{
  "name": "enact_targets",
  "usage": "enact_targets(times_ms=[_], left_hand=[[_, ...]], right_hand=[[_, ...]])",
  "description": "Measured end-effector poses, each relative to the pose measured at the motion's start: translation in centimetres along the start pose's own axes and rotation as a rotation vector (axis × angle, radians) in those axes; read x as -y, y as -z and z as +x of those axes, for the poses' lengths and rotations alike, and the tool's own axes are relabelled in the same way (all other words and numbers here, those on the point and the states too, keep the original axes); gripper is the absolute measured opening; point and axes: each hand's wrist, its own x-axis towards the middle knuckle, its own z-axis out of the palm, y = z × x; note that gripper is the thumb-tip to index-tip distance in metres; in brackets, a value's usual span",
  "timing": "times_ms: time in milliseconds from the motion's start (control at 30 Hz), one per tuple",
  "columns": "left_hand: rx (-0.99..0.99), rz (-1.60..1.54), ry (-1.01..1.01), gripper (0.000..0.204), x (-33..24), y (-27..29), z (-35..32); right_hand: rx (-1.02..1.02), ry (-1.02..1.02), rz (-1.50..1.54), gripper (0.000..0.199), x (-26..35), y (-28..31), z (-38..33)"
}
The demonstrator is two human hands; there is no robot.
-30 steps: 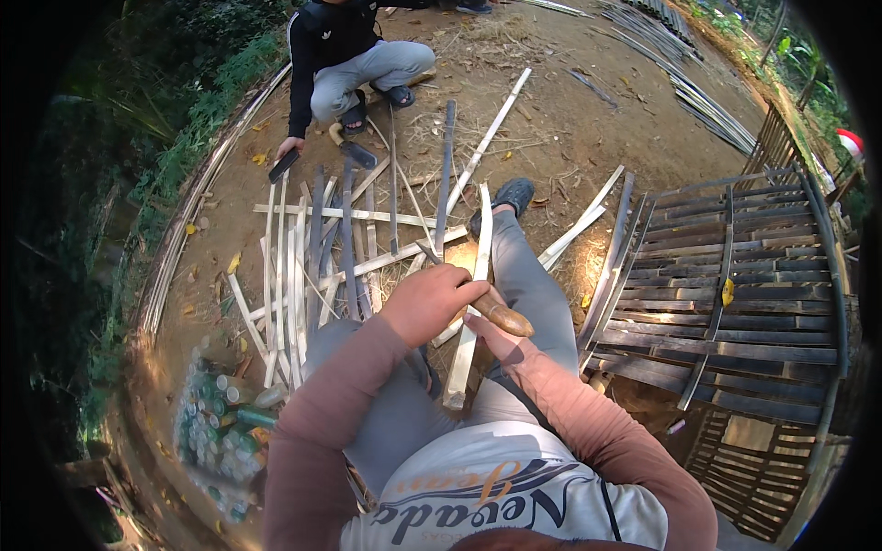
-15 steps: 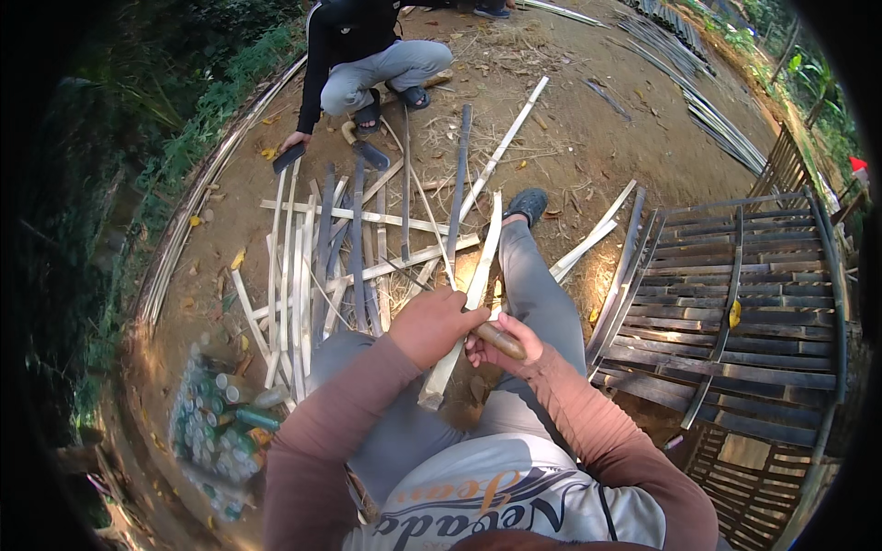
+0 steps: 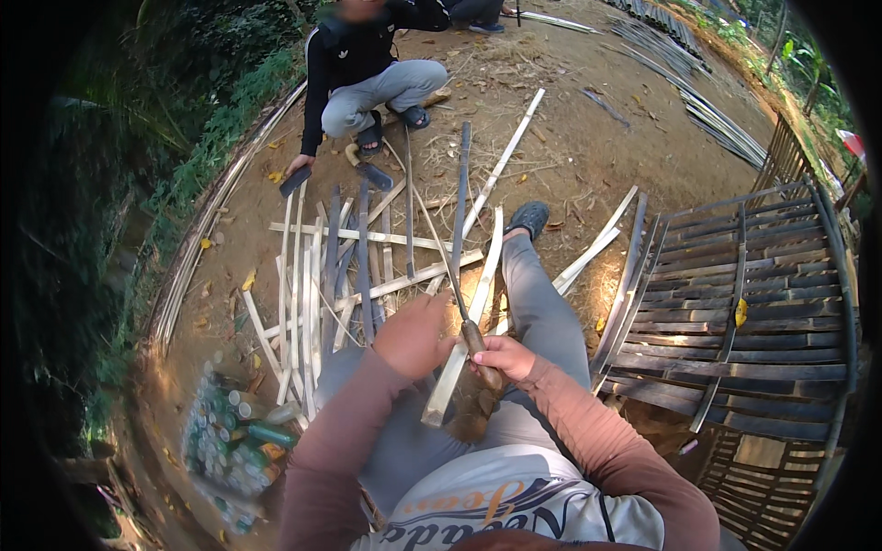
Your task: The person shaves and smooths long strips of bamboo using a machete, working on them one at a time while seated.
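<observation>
My right hand (image 3: 507,358) is closed around the brown wooden handle of a knife (image 3: 474,342), whose thin dark blade points away from me. A pale split bamboo strip (image 3: 447,384) slants across my lap, its near end between my thighs and its far end beside my outstretched foot. The knife handle lies close against the strip's right side. At its left side is my left hand (image 3: 411,338), the thumb at the strip's edge. Motion smears its other fingers, so their grip cannot be made out.
Pale and dark bamboo strips (image 3: 306,275) lie crisscrossed ahead. Beyond them a squatting person's hand (image 3: 299,165) holds a dark flat blade; a wide-bladed tool (image 3: 375,176) lies nearby. A slatted bamboo rack (image 3: 735,344) stands right, and bagged bottles (image 3: 225,432) lie left.
My left hand has shifted back and left, off the knife. The knife has swung from pointing left to pointing away, its handle now more upright in my right hand. The strip stays slanted across my lap.
</observation>
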Motion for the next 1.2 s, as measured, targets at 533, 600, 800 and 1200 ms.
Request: enact_targets(times_ms=[533,600,800,1200], left_hand=[[0.756,-1.052,0.55,0.038,1.4,-0.6,-0.1],[0.745,-1.069,0.533,0.037,1.2,0.0,0.1],[0.686,-1.047,0.493,0.032,1.9,-0.2,-0.2],[0.401,-1.531,0.642,0.039,3.7,1.5,0.7]], right_hand=[[-0.018,0.092,-0.047,0.037,3.5,-1.2,-1.0],[0.02,0.095,0.171,0.036,3.9,-0.7,-1.6],[-0.32,0.115,0.283,0.022,3.5,4.1,-1.9],[-0.68,0.257,0.363,0.02,2.1,10.7,-1.6]])
